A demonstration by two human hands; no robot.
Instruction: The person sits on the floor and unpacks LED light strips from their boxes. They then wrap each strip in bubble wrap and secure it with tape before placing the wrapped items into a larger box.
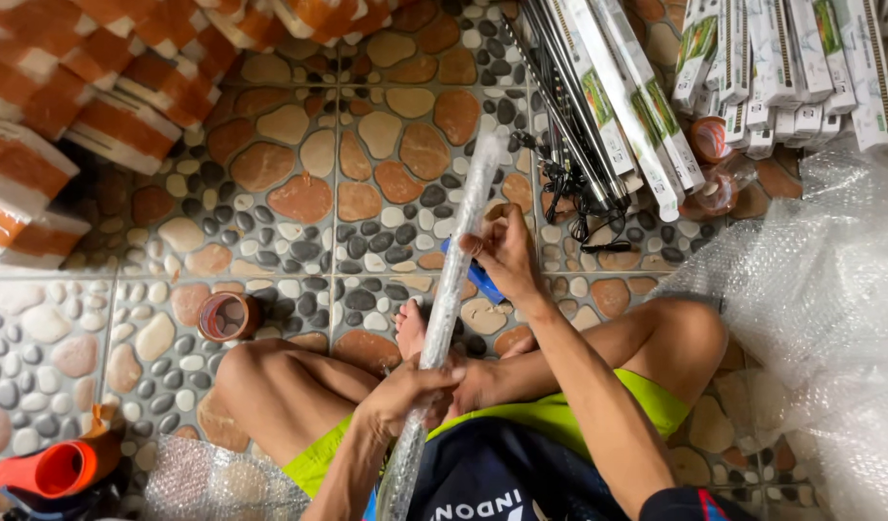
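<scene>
Head view: a long tube wrapped in bubble wrap (450, 289) runs from bottom centre up to mid-frame, resting across the seated person's lap. It is clasped low by the left hand (402, 394). The right hand (502, 253), fingers closed, pinches the wrap near the upper end beside a blue tool (473, 273), probably a tape dispenser. Risk judged: the wrap could unroll if that pinch slackens; the raised end could swing into the boxed tubes (637, 116) at upper right.
</scene>
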